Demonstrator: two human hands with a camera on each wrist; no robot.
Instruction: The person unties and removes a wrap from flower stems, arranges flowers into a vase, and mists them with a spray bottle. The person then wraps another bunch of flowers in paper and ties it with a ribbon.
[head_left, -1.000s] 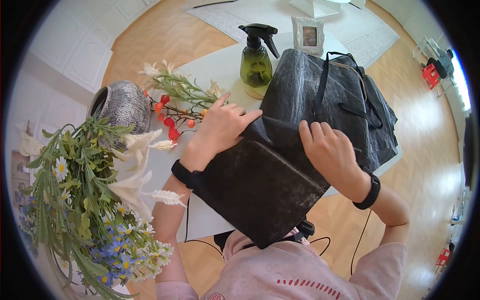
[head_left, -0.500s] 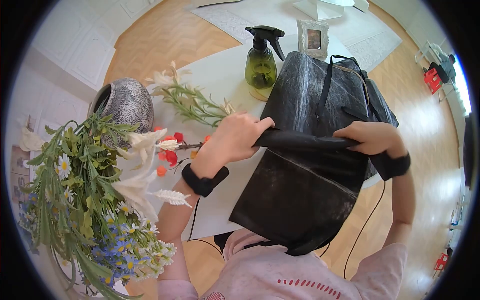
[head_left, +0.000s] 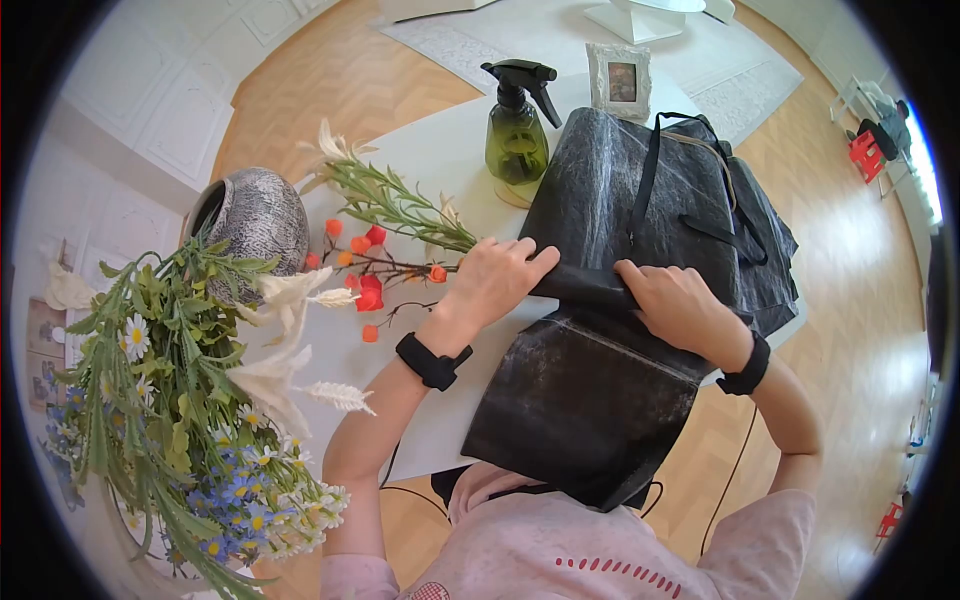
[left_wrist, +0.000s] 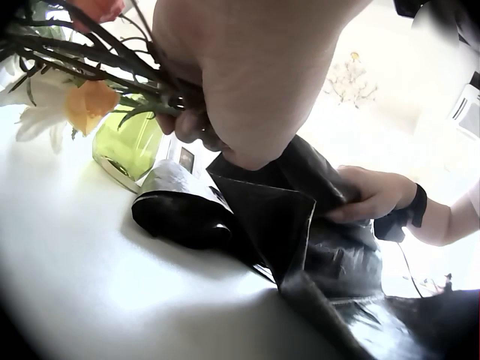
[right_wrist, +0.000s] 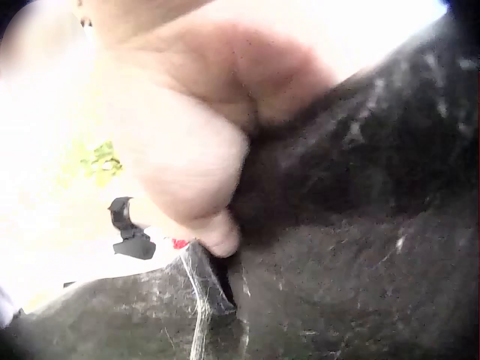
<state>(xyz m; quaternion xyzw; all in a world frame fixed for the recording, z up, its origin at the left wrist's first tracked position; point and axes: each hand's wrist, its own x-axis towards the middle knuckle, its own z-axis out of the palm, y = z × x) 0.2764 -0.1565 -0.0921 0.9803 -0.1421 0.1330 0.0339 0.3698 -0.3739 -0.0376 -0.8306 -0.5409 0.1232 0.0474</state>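
A black, creased, leather-like apron [head_left: 585,400] with straps spreads from the table down over the person's lap, a folded band running across its middle. My left hand [head_left: 495,280] grips the left end of that band, fingers curled over it. Farther right along the same band, my right hand [head_left: 685,312] holds it with thumb and fingers. The right wrist view shows the right hand [right_wrist: 202,142] close against the dark apron [right_wrist: 360,225]. Stems with red and orange blossoms [head_left: 370,293] lie beside the left hand, overlapping it in the left wrist view.
Behind the apron stand a green spray bottle [head_left: 517,145] and a white picture frame [head_left: 620,85]. White lily-like flowers [head_left: 395,195] lie on the white table [head_left: 430,400]. To the left are a silvery textured vase [head_left: 265,220] and a large bunch of flowers [head_left: 190,420].
The upper flap has been folded into a band across the apron. My right hand swung out to the right with the band's end, then came back inward. My left hand shifted slightly right.
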